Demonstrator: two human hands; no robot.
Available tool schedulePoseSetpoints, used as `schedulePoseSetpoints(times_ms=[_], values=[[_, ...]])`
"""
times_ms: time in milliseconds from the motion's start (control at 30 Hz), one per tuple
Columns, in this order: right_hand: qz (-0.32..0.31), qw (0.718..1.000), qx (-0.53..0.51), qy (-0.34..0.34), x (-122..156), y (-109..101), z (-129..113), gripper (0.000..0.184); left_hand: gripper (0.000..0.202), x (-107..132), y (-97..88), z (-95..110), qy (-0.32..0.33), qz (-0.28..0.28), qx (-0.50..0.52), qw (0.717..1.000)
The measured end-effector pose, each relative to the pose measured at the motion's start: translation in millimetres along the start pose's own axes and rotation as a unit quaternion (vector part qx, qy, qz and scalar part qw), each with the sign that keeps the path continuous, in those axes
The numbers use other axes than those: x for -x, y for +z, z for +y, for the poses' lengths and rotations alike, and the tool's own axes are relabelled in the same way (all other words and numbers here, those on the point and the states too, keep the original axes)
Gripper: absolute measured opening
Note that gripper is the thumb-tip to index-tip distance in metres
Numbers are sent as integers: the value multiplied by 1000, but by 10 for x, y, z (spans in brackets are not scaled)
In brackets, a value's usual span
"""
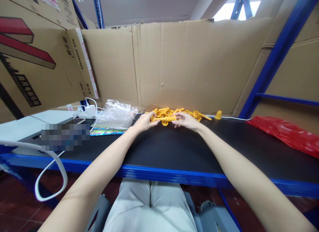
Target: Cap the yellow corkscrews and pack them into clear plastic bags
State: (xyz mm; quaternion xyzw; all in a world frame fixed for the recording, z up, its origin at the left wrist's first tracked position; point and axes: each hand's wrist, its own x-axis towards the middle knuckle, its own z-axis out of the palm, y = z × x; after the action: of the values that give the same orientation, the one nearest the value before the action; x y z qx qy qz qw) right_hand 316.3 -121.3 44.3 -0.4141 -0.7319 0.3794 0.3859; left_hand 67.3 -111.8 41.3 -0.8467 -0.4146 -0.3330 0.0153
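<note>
My left hand and my right hand are close together over the black tabletop, fingers closed on a yellow plastic piece lying level between them. Its flared, cup-like end is at my left fingers, and a thicker tube-like part meets my right fingertips. Whether this is one piece or two joined end to end I cannot tell. Just behind and around my hands lies a loose pile of similar yellow pieces with round cups and thin stems. Farther right, a yellow cup-shaped piece stands apart.
A clear plastic bag lies left of my hands, near a white charger with cables. A large printed carton rises at left. Red plastic sheeting lies at right. Cardboard walls the back; a blue rail edges the front.
</note>
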Motion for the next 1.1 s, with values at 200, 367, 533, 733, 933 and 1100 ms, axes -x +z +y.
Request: schedulePoseSetpoints(times_ms=[200,367,533,733,933,1100], values=[[12,1000,5,-14,31,32,-103,37,32,-5,6,2,4,11,-4,1000],[10,999,-20,44,33,68,-138,51,33,-4,-12,43,15,17,-4,1000],[-20,997,-23,69,31,24,-115,50,35,-9,-16,48,12,3,-2,1000],[-30,999,-13,10,41,-33,-98,37,34,-3,-25,57,9,6,-4,1000],[-27,1000,7,9,37,-25,-97,36,36,0,-34,80,13,6,-8,1000],[-20,999,-26,26,21,-8,-78,40,37,3,-23,85,10,8,-15,1000]])
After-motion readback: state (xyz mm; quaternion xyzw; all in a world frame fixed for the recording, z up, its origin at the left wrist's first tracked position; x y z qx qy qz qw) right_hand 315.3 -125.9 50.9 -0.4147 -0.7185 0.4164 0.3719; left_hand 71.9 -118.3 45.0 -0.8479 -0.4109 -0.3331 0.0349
